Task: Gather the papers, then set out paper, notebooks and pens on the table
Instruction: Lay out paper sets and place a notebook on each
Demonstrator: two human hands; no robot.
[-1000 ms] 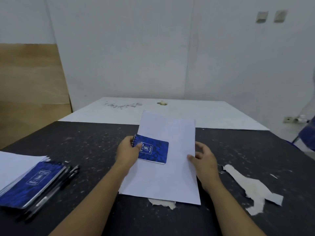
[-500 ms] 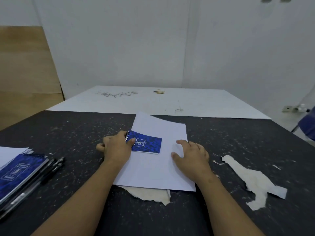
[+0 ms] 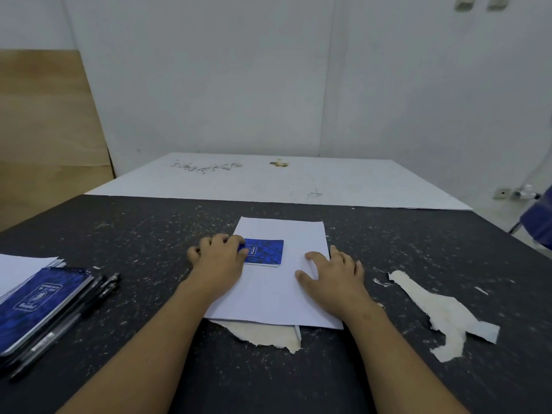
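Two hands rest on a white sheet with a little blue notebook on it.

The fingers of the left hand [image 3: 219,261] curl round the left end of the small blue notebook [image 3: 265,252] and grip it, with the thumb on its cover. The notebook lies flat on the far left part of the sheet of paper [image 3: 277,297]. The right hand [image 3: 334,276] lies flat on the sheet's right edge, fingers straight and spread, holding nothing. The sheet lies on the dark table [image 3: 149,234]. Well to the left of the sheet, a bigger blue notebook [image 3: 38,303] sits on more papers [image 3: 21,267], with black pens [image 3: 80,309] just beside it. A torn pale patch [image 3: 263,336] peeks out from under the sheet's near edge.
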